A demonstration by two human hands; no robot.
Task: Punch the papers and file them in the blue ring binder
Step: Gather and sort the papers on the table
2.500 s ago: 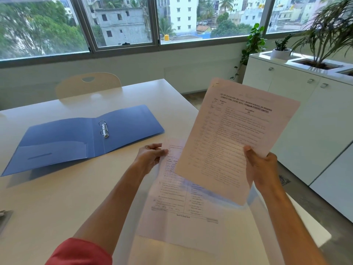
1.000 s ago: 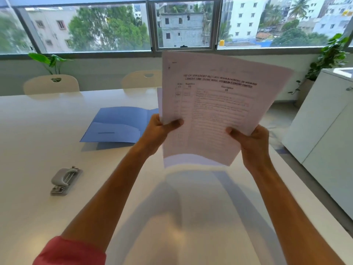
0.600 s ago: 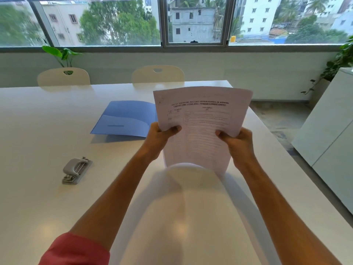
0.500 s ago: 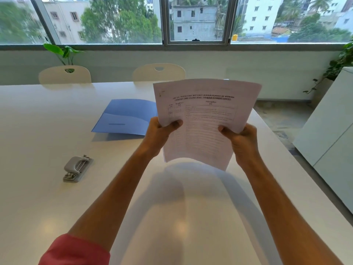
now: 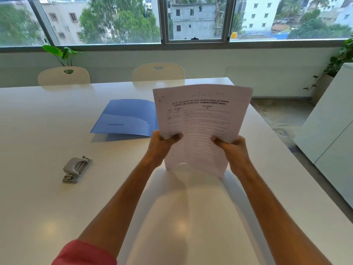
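We now hold the papers (image 5: 198, 129) upright, bottom edge tapped onto the table (image 5: 47, 207), left hand (image 5: 162, 144) and right hand (image 5: 234, 150) clenched on the lower sides; moments ago they hung apart in the air, so they look squared for punching. The hole punch (image 5: 76, 169) lies near the table's left side, the blue ring binder (image 5: 124, 119) open toward the far edge, then chairs (image 5: 64, 76) and windows (image 5: 194, 20).

Daylight fills wide windows (image 5: 122, 20); two cream chairs (image 5: 64, 75) at a white counter (image 5: 38, 115); white cabinet (image 5: 328, 131), leafy plants (image 5: 63, 53).
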